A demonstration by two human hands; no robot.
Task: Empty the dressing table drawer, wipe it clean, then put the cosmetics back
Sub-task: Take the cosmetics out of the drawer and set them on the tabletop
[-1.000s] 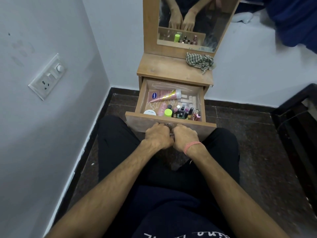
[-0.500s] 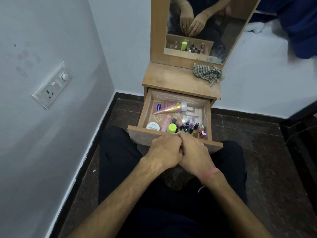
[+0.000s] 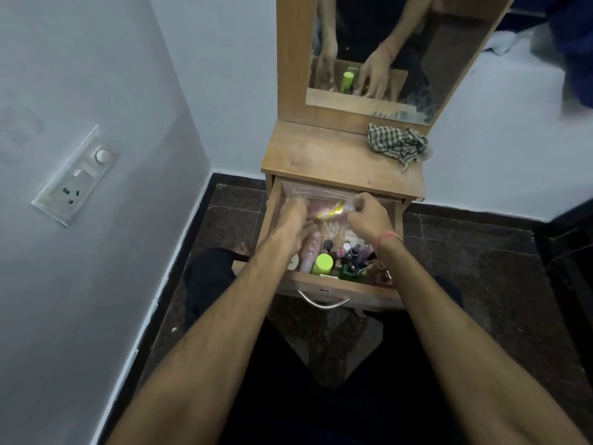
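The wooden drawer (image 3: 333, 285) of the dressing table (image 3: 324, 162) stands pulled out, and both hands are inside it, at its far end. A pink tube (image 3: 324, 209) with a shiny gold band lies crosswise between them. The right hand (image 3: 369, 216) pinches the tube's pale cap end with curled fingers. The left hand (image 3: 293, 220) reaches over the tube's other end with fingers spread and fairly straight; motion blur hides whether it touches the tube.

Nearer the drawer front, below the hands, sits a crowd of small cosmetics: a slim pink bottle (image 3: 313, 248) lying lengthwise, a round lime-green cap (image 3: 323, 264), a white round tin (image 3: 293, 261) partly hidden by the left forearm, and a cluster of dark nail-polish bottles (image 3: 353, 256) beside the right wrist, which wears a pink band (image 3: 388, 237). The drawer floor shows pale scribbles. A curved metal handle (image 3: 322, 301) hangs on the drawer front.

On the matte wooden tabletop a crumpled checked cloth (image 3: 398, 144) lies at the right rear, below the mirror (image 3: 378, 53).
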